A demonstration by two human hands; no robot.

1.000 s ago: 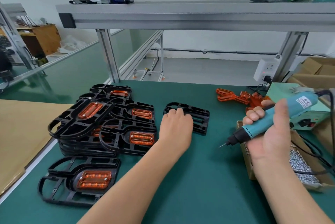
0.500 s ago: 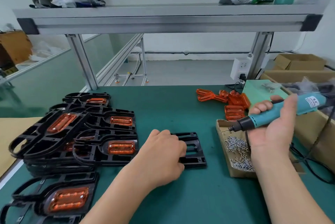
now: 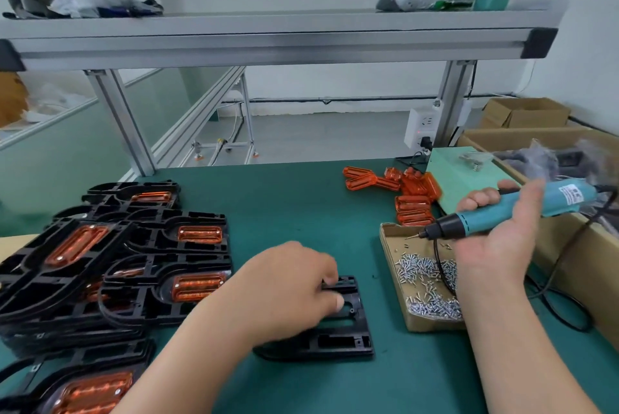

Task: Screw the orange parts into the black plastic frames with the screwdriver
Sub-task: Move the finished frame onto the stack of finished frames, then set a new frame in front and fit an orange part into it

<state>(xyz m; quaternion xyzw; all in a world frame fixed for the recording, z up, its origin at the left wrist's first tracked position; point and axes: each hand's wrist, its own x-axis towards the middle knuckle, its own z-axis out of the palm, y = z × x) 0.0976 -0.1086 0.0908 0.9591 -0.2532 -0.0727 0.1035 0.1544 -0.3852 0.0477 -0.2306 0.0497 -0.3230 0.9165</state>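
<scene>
A bare black plastic frame (image 3: 341, 336) lies flat on the green mat in front of me. My left hand (image 3: 284, 293) grips its left part, fingers curled over the frame's inner bars, hiding much of it. My right hand (image 3: 502, 239) holds a teal electric screwdriver (image 3: 509, 209) in the air at the right, its bit pointing left over a cardboard box of screws (image 3: 425, 279). Loose orange parts (image 3: 408, 192) lie heaped on the mat behind that box.
A pile of black frames with orange parts fitted (image 3: 117, 263) fills the left side of the mat. A pale green power unit (image 3: 459, 172), cardboard boxes (image 3: 526, 112) and the screwdriver's black cable (image 3: 562, 306) crowd the right. An aluminium shelf (image 3: 268, 41) spans overhead.
My left hand has dragged the bare frame toward me across the mat. My right hand has carried the screwdriver right, over the screw box. My head has turned right.
</scene>
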